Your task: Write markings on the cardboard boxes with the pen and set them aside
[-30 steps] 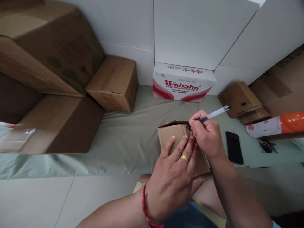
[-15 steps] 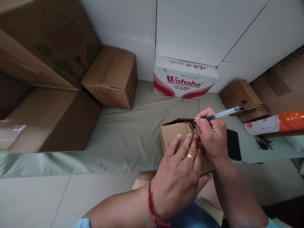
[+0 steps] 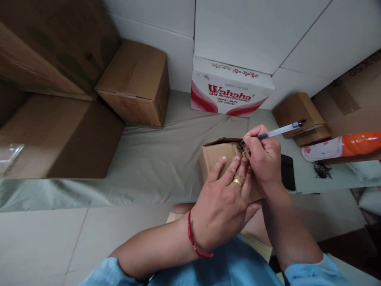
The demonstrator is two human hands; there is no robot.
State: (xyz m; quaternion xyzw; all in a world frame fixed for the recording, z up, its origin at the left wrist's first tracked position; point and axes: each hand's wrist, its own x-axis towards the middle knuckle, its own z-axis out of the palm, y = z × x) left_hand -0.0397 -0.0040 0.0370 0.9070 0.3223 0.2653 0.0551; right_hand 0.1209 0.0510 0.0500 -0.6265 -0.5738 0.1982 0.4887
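A small brown cardboard box (image 3: 214, 155) rests near my lap at the edge of a pale green sheet. My left hand (image 3: 226, 198), with a gold ring and a red wrist cord, lies flat on the box's top with fingers stretched out, holding it down. My right hand (image 3: 263, 157) is closed around a clear-barrelled pen (image 3: 278, 130), its tip pressed into the torn top edge of the box. The pen's cap end points to the right.
Large brown cartons (image 3: 59, 135) stack at the left, with a medium one (image 3: 133, 85) behind. A white "Wahaha" carton (image 3: 230, 89) stands against the white wall. Right of my hands lie a black phone (image 3: 288, 178), small cardboard boxes (image 3: 297, 113), keys (image 3: 320, 170) and an orange-and-white roll (image 3: 342, 147).
The view has tilted down a little, so the box and both hands sit higher in the picture. The pen has tipped flatter. Both hands stay on the box.
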